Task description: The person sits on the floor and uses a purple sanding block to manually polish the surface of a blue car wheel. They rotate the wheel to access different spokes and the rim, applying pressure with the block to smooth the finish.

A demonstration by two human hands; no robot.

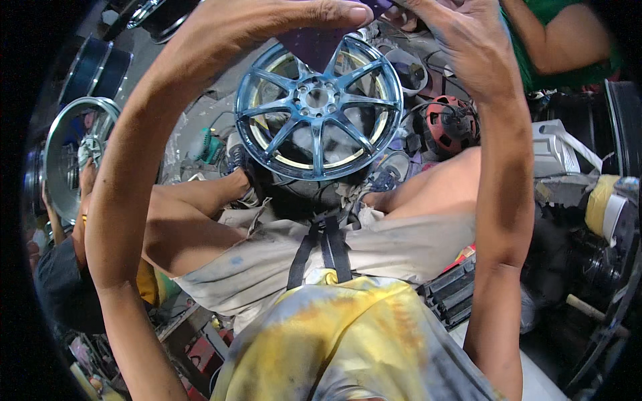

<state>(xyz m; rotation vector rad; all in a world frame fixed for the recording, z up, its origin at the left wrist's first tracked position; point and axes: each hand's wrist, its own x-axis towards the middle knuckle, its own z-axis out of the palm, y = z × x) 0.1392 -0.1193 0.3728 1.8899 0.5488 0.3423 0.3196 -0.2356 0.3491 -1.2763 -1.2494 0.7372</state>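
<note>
One purple sheet point(311, 45) is pinched by left hand point(287, 16), right hand's point(461, 37) grip unclear; slack fingers point(358, 16) could drop it onto wheel point(317, 150) below.

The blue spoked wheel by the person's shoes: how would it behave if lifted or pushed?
The blue spoked wheel would likely feel stiff, since its spokes join the hub to a round rim. Its circular outline could let it roll if stood on edge. Gaps between the spokes suggest it may be lighter than a solid disc.
</note>
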